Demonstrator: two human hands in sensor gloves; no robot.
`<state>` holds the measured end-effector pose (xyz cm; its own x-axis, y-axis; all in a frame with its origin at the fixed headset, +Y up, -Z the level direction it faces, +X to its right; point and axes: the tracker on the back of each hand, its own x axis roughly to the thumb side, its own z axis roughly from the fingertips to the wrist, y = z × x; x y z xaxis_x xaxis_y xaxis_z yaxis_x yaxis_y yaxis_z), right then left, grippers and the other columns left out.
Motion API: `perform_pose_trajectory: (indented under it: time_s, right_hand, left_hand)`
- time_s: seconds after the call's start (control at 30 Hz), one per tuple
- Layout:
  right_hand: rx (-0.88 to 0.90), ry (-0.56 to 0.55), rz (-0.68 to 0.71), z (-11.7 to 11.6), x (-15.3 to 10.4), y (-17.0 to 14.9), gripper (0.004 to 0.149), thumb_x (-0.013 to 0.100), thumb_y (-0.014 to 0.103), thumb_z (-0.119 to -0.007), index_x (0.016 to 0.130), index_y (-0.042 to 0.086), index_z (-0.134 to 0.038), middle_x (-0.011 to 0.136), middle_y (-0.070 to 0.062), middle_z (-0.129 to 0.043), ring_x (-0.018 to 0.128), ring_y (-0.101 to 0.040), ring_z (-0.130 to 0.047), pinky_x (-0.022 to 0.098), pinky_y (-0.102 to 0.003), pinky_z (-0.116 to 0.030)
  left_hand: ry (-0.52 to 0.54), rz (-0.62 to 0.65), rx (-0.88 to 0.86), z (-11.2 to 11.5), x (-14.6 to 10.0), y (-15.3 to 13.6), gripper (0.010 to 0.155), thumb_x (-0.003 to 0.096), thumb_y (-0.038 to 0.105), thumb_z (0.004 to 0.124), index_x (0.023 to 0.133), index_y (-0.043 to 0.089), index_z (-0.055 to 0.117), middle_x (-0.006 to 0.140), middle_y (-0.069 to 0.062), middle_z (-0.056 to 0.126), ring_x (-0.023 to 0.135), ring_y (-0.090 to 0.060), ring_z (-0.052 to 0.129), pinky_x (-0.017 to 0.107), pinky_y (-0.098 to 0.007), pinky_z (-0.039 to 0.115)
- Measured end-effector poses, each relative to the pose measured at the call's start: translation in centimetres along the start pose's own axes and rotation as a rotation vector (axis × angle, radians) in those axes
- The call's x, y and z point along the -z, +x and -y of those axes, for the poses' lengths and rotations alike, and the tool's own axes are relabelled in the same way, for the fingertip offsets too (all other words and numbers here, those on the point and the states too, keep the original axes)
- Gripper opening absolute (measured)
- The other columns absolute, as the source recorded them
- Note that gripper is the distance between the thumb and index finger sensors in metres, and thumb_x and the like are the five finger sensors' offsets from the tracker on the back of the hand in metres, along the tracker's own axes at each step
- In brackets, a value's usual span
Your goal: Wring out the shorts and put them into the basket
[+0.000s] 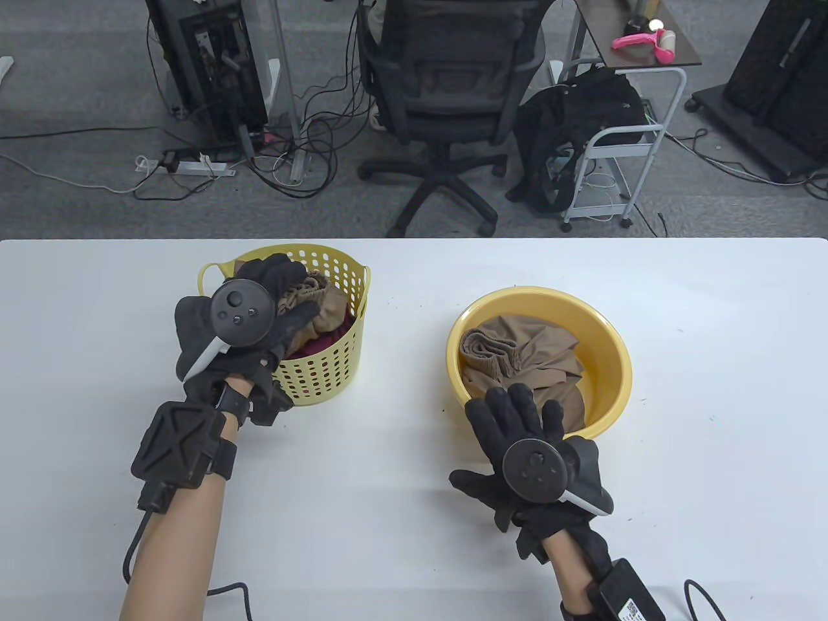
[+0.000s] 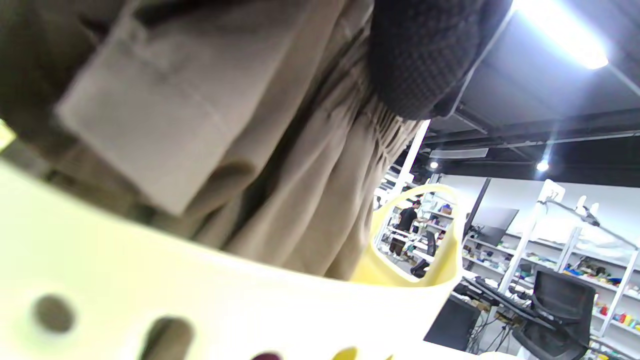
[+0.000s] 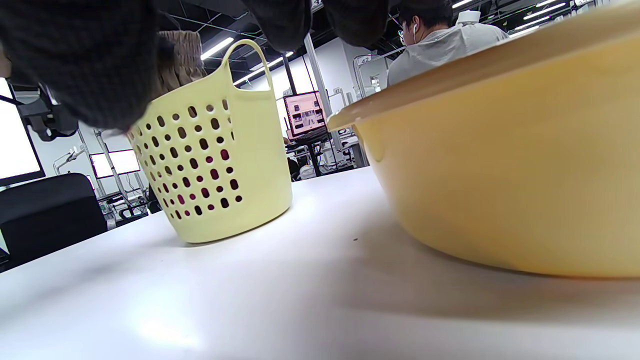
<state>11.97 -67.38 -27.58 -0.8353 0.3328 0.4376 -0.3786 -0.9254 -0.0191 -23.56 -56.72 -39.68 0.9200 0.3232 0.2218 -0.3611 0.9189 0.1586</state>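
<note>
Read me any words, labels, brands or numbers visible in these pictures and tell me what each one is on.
No text can be read with confidence.
White label with a code square on the black wrist box: print too small.
Small sign on a far pillar: digits, too blurred.
Lit laptop screen: content blurred.

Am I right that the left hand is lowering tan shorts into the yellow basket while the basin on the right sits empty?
Not quite: the basin is not empty. The table view shows more tan cloth in it. The left hand does hold tan shorts over the basket.

The tracker hides most of the left grip (image 1: 259, 310), so its hold on the shorts (image 1: 310, 304) is unclear. In the left wrist view the basket (image 2: 150, 300) is blurred and cut off.
</note>
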Motion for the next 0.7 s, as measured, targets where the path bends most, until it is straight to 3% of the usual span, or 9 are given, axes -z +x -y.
perform_pose_trajectory:
  time_s: [0.37, 0.7]
  right_hand:
    - [0.000, 0.002, 0.002, 0.0, -0.1, 0.0, 0.095, 0.044, 0.066, -0.082, 0.112, 0.011, -0.043, 0.112, -0.028, -0.037, 0.102, -0.057, -0.029, 0.062, -0.081, -0.026]
    - [0.002, 0.000, 0.006, 0.0, -0.2, 0.0, 0.095, 0.044, 0.066, -0.082, 0.112, 0.011, -0.044, 0.112, -0.028, -0.038, 0.102, -0.057, -0.030, 0.062, -0.081, -0.026]
  left_hand:
    - [-0.079, -0.049, 0.088, 1.5, -0.2, -0.5, 0.061, 0.0519, 0.049, 0.087, 0.104, 0.030, 0.061, 0.120, -0.009, 0.056, 0.111, -0.050, 0.054, 0.070, -0.071, 0.041]
    - [-0.215, -0.030, 0.250, 2.7, -0.1, 0.0, 0.052, 0.0519, 0.051, 0.084, 0.097, 0.027, 0.075, 0.116, -0.009, 0.066, 0.109, -0.050, 0.059, 0.069, -0.071, 0.042]
